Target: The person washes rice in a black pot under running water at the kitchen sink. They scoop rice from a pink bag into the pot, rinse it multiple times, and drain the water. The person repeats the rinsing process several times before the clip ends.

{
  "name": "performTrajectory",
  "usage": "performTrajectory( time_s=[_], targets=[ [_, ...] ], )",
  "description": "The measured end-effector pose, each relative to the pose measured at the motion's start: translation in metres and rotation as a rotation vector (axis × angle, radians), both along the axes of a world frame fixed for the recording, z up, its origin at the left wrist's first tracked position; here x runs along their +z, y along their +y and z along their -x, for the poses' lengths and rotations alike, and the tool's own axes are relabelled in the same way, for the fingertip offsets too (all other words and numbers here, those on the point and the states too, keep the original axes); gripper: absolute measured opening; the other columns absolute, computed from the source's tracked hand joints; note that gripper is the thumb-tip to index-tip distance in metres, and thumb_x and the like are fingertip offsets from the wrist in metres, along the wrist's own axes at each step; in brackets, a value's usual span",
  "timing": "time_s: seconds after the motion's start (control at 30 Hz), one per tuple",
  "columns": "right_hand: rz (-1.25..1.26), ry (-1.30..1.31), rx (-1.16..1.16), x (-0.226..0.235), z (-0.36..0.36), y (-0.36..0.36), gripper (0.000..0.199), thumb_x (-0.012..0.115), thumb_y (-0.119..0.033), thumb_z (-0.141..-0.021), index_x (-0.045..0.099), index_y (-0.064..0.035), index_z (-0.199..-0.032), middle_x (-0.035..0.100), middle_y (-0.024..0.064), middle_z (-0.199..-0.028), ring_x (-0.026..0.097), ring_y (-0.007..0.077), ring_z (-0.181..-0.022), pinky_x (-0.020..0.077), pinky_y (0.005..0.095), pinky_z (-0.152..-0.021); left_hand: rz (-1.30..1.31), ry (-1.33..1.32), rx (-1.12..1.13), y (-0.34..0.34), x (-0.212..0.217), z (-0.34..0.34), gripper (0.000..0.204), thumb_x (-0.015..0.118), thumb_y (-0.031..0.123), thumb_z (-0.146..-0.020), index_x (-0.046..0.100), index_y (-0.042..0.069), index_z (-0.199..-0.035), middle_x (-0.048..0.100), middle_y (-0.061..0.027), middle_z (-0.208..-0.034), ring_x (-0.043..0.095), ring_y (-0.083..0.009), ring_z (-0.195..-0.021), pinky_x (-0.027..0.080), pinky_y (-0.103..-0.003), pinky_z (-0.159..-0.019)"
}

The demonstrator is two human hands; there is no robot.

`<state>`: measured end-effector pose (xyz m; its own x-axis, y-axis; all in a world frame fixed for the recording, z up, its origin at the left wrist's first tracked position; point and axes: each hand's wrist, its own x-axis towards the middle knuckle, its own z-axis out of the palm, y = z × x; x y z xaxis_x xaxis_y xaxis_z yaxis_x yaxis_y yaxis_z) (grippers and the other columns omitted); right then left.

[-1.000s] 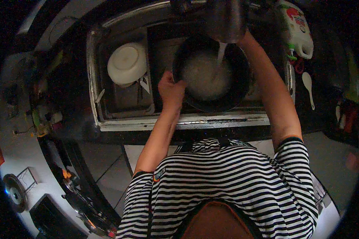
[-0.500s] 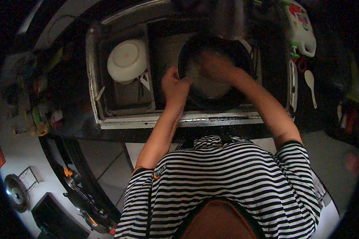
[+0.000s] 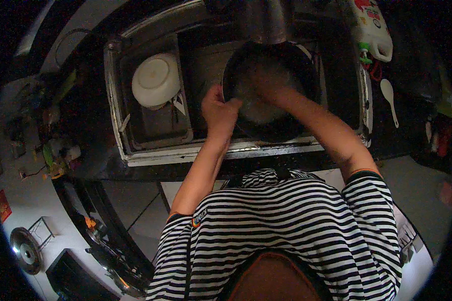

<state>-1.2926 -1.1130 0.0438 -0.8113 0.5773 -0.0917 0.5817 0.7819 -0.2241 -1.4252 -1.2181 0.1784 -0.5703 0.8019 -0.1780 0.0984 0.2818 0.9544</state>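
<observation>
In the sink (image 3: 206,55) stands a round, dark pot (image 3: 299,118) with something pale and cloudy in it (image 3: 258,113), too blurred to name. My left hand (image 3: 221,114) is closed on the pot's left rim, thumb over the edge. Down inside the pot, my right hand (image 3: 273,85) is smeared by motion and its fingers do not show. Directly behind the pot hangs a thick metal cylinder (image 3: 267,25), like a tap body.
A cream bowl (image 3: 156,78) lies upside down in a rectangular tray (image 3: 155,138) on the left, beside some utensils. To the right of the sink are a white jug with a green cap (image 3: 374,30) and a white rice spoon (image 3: 388,95).
My right hand has kept moving within the pot, still blurred, while my left hand stays on the rim. The whole view has shifted slightly.
</observation>
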Motion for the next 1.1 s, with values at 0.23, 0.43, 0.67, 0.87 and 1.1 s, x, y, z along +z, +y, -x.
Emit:
performTrajectory(
  time_s=[0.23, 0.43, 0.67, 0.87, 1.1],
  targets=[
    [0.386, 0.262, -0.057, -0.006, 0.012, -0.025, 0.040, 0.053, -0.013, -0.080, 0.052, -0.0032, -0.119, 0.050, 0.0231, -0.123, 0.050, 0.0383, -0.112, 0.0443, 0.0471, -0.090, -0.086, -0.309, 0.066, 0.009, -0.005, -0.011, 0.017, 0.058, -0.006, -0.063, 0.053, 0.004, -0.076, 0.051, 0.0008, -0.072, 0.048, -0.0114, -0.069, 0.039, -0.023, -0.065],
    [0.134, -0.015, -0.156, -0.005, -0.019, 0.003, 0.028, 0.051, -0.013, -0.082, 0.059, -0.0024, -0.107, 0.057, 0.0218, -0.111, 0.054, 0.0364, -0.107, 0.0485, 0.0443, -0.082, -0.101, -0.276, 0.054, 0.007, 0.017, -0.007, 0.019, 0.057, -0.008, -0.063, 0.052, 0.004, -0.077, 0.054, -0.0008, -0.076, 0.050, -0.0121, -0.072, 0.040, -0.024, -0.065],
    [0.497, -0.099, -0.016, 0.070, 0.034, -0.017, 0.031, 0.050, -0.015, -0.083, 0.058, -0.0028, -0.110, 0.059, 0.0214, -0.110, 0.060, 0.0352, -0.096, 0.0473, 0.0466, -0.083, -0.084, -0.225, 0.074, 0.001, 0.008, -0.010, 0.018, 0.057, -0.007, -0.062, 0.050, 0.004, -0.074, 0.048, 0.0012, -0.071, 0.046, -0.0101, -0.066, 0.037, -0.024, -0.060],
    [0.208, -0.031, -0.014, -0.020, -0.019, 0.002, 0.035, 0.044, -0.016, -0.087, 0.054, -0.0036, -0.118, 0.056, 0.0222, -0.116, 0.056, 0.0356, -0.105, 0.0428, 0.0450, -0.092, -0.090, -0.297, 0.049, 0.005, 0.012, -0.002, 0.017, 0.058, -0.006, -0.062, 0.049, 0.005, -0.072, 0.049, 0.0008, -0.071, 0.045, -0.0089, -0.067, 0.036, -0.022, -0.059],
    [0.157, 0.132, -0.062, 0.005, 0.002, 0.005, 0.040, 0.041, -0.023, -0.091, 0.047, -0.0071, -0.127, 0.046, 0.0211, -0.129, 0.043, 0.0372, -0.120, 0.0350, 0.0459, -0.101, -0.087, -0.186, 0.109, 0.001, 0.012, -0.015, 0.017, 0.060, -0.005, -0.060, 0.051, 0.004, -0.072, 0.049, 0.0012, -0.069, 0.045, -0.0094, -0.064, 0.036, -0.022, -0.058]
  ],
)
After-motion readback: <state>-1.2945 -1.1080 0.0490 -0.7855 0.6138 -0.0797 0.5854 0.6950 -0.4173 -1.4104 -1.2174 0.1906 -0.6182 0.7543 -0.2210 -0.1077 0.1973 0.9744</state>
